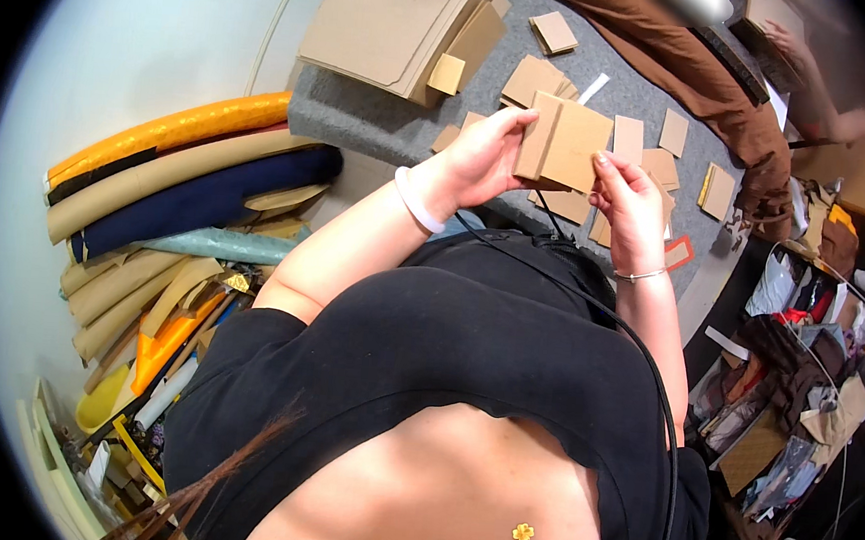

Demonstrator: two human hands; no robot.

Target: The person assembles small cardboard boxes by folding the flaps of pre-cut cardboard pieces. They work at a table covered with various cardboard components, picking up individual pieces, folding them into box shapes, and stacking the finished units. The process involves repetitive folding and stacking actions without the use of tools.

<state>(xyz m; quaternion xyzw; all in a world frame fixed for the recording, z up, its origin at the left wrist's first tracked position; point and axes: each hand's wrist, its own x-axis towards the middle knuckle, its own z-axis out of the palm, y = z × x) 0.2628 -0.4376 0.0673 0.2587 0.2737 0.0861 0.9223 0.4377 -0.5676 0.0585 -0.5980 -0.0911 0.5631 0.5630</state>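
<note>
**Folded cardboard piece held in both hands, many flat pieces not yet touched**

While rolls of fabric [184, 167] in orange, tan and dark blue lie stacked at the far left against the wall, the work itself is in the middle of the view. The left hand [475, 158] is closed on the left edge of a brown cardboard piece [565, 144], with the thumb on top and the fingers behind. This piece is held up in the air, above the grey surface [363, 115], and it shows a crease, so it seems already partly folded. The right hand [626, 198] pinches its lower right side with the fingertips.

As far as I can judge, only this one piece is in work now. Behind it, a stack of large cardboard sheets [389, 26] leans on the surface, and small flat cardboard cutouts [661, 151] are spread around, near each other, some overlapping. I cannot tell which of them are finished and which are waiting, but most lie flat and look unfolded, so much seems left.

At the right, another person in brown trousers [707, 79] sits near the surface, and a bin of mixed scraps [796, 376] stands below.
</note>
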